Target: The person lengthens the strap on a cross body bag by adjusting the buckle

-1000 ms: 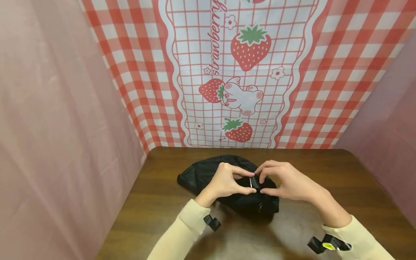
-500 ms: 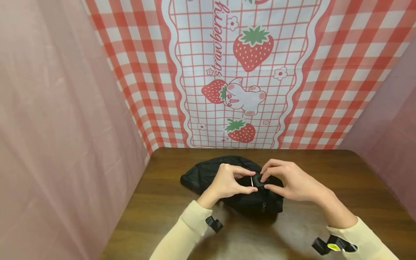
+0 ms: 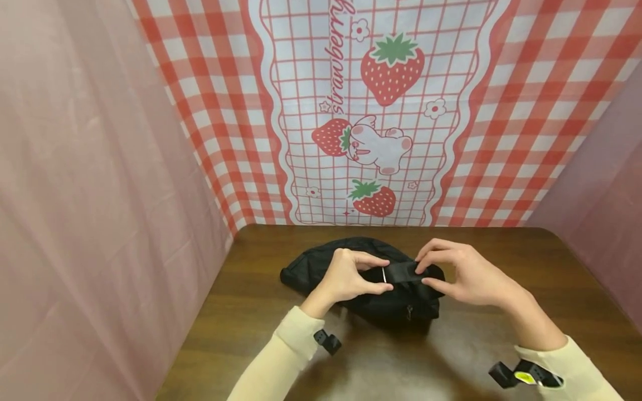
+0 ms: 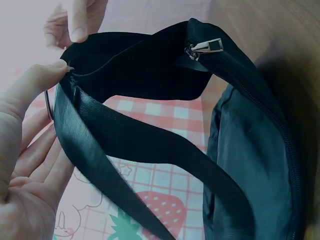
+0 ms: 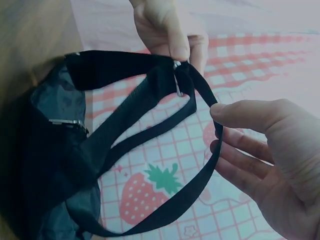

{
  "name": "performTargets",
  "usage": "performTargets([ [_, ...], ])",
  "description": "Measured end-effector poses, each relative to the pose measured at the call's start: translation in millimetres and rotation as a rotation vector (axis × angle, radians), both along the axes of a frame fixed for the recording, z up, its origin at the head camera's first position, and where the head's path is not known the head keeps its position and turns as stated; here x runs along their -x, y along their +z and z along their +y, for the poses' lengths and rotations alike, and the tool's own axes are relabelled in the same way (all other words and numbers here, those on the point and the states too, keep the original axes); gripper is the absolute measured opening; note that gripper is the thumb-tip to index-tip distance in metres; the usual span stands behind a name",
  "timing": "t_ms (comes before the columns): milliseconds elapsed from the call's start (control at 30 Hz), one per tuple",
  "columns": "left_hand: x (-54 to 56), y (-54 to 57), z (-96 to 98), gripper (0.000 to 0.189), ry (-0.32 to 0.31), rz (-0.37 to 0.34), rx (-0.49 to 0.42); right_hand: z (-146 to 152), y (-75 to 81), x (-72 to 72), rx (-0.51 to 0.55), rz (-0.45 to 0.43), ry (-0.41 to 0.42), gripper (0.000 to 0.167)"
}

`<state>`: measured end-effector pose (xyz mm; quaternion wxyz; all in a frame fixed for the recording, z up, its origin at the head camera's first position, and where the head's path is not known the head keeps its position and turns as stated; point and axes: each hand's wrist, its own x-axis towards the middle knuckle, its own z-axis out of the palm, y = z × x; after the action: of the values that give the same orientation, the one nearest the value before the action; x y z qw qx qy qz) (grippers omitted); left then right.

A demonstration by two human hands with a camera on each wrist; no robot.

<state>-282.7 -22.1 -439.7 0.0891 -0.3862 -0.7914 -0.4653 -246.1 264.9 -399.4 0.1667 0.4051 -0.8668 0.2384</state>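
Note:
A black zippered bag point(image 3: 312, 269) stands on the table in the head view, with its black webbing strap point(image 3: 403, 272) drawn up above it. My left hand point(image 3: 345, 279) pinches the strap at a thin metal slider point(image 3: 384, 275) between thumb and fingers. To the right, my right hand point(image 3: 473, 274) pinches the strap between thumb and fingertips. Looped webbing hangs between the hands and the bag in both wrist views. A silver zipper pull point(image 4: 207, 47) shows on the bag's edge in the left wrist view.
The brown wooden table point(image 3: 241, 334) runs beneath the bag. Behind it hangs a red-checked strawberry cloth point(image 3: 373, 147). A pink curtain point(image 3: 100, 195) borders the left side, and another pink curtain point(image 3: 602, 184) the right.
My right hand has moved to the right, away from the left hand, and a longer stretch of strap now shows between them. The left hand stays at the slider.

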Motion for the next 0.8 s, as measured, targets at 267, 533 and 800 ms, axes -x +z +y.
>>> performTargets([
  [267, 1.6, 1.3, 1.5, 0.04, 0.005, -0.02, 0.01, 1, -8.7, 2.2, -0.008, 0.003, -0.008, 0.043],
  [533, -0.3, 2.2, 0.7, 0.041, 0.015, -0.032, 0.044, -29, -11.0, 8.0, 0.008, -0.019, 0.061, 0.04],
  [800, -2.0, 3.5, 0.5, 0.041, -0.001, -0.031, 0.043, -36, -5.3, 10.9, 0.023, -0.027, 0.112, 0.035],
])
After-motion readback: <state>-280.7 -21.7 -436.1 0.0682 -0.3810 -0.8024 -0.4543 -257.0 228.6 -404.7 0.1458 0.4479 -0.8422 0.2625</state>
